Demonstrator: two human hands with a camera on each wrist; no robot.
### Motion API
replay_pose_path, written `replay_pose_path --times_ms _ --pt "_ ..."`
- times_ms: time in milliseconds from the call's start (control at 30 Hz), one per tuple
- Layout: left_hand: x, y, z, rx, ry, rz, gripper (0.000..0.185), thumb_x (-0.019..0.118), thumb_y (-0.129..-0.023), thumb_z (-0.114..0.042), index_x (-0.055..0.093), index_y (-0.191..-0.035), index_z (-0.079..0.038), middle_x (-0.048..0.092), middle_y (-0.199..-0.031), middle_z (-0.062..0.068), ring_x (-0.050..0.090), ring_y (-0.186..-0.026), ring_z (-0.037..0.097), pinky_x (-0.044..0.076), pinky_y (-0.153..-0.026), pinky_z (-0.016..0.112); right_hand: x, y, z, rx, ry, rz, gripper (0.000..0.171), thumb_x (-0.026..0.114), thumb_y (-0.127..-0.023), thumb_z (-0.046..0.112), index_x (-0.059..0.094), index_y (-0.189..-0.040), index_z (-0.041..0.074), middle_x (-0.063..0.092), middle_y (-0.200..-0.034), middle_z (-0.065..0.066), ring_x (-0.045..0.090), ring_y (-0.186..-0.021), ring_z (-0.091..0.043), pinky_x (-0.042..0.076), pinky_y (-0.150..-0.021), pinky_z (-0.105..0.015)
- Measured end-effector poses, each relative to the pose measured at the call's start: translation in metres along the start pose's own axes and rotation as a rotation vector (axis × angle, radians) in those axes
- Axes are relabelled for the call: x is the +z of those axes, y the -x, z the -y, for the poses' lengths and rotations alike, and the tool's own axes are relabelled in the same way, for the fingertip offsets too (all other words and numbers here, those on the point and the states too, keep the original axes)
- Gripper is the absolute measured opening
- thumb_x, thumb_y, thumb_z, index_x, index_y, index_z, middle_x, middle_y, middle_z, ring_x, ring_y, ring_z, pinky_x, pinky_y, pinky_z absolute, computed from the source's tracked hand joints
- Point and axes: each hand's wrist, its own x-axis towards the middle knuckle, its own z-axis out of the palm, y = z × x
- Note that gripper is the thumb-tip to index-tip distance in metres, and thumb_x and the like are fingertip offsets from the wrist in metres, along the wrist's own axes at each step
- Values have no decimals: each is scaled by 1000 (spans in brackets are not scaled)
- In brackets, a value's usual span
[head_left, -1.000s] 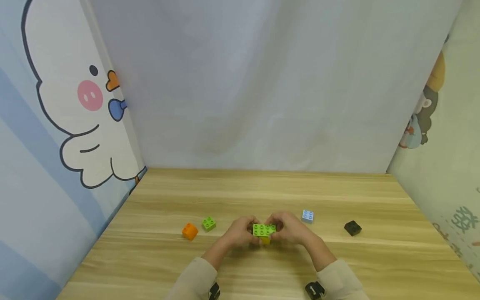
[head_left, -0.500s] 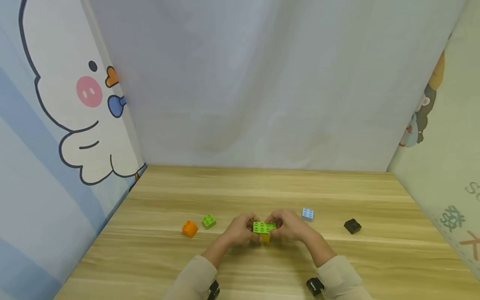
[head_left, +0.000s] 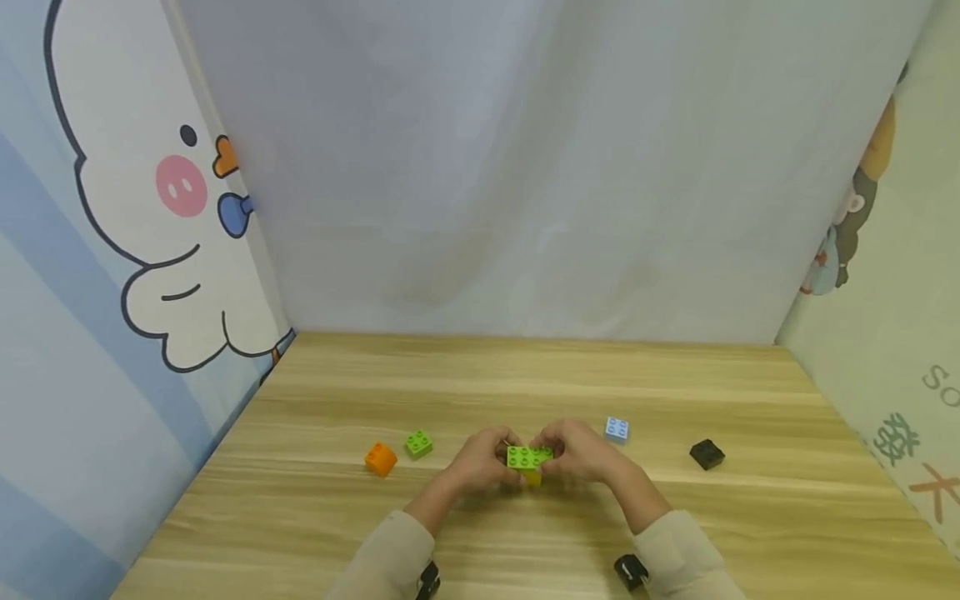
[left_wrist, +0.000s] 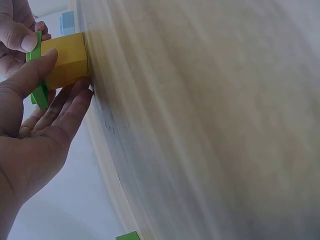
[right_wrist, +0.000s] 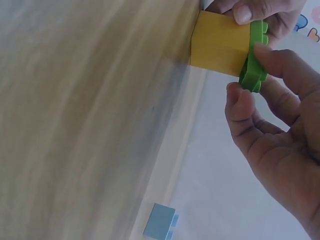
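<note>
A thin green toy building brick with several studs sits on top of a yellow block, overhanging it toward the right hand. The yellow block stands upright, its base at the tabletop. My left hand grips the yellow block from the left, thumb on its near face close under the green brick and fingers behind it. From the other side my right hand pinches the overhanging end of the green brick between thumb and fingers. In the head view the hands hide much of the yellow block.
On the wooden table, an orange brick and a small green brick lie left of the hands. A light blue brick lies just beyond the right hand, with a black brick farther right. A pale curtain hangs behind.
Both hands keep the same hold on the green brick and yellow block throughout. The head view shifts slightly; the loose bricks stay in place.
</note>
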Motion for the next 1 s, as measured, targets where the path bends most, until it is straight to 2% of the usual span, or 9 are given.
replay_pose_path --times_ms 267,500,867,1000 --pt "0 -1 1 5 32 15 36 84 -80 4 64 -109 0 76 -101 14 68 -90 16 53 -78 27 1 2 -2 9 -48 -7 24 78 -86 -3 74 -108 -7 74 -92 -6 60 -76 -10 53 -68 -24" --pt "1 -2 3 3 100 29 36 82 -81 6 62 -111 0 76 -89 10 66 -79 12 49 -71 23 1 3 -5 2 -59 -24 25 79 -84 -3 74 -109 -7 75 -93 -8 60 -75 -10 53 -67 -24" --pt "-7 0 7 -2 183 88 36 74 -85 7 58 -117 2 76 -99 16 69 -84 14 54 -75 26 5 3 -11 -10 -111 -39 28 78 -85 0 73 -112 -8 75 -100 -12 60 -76 -10 52 -68 -24" --pt "-5 3 4 7 197 101 34 75 -87 6 58 -116 3 76 -98 18 68 -84 14 54 -73 26 5 8 -12 5 -109 -43 31 79 -87 2 72 -115 -8 74 -106 -16 61 -82 -14 53 -71 -29"
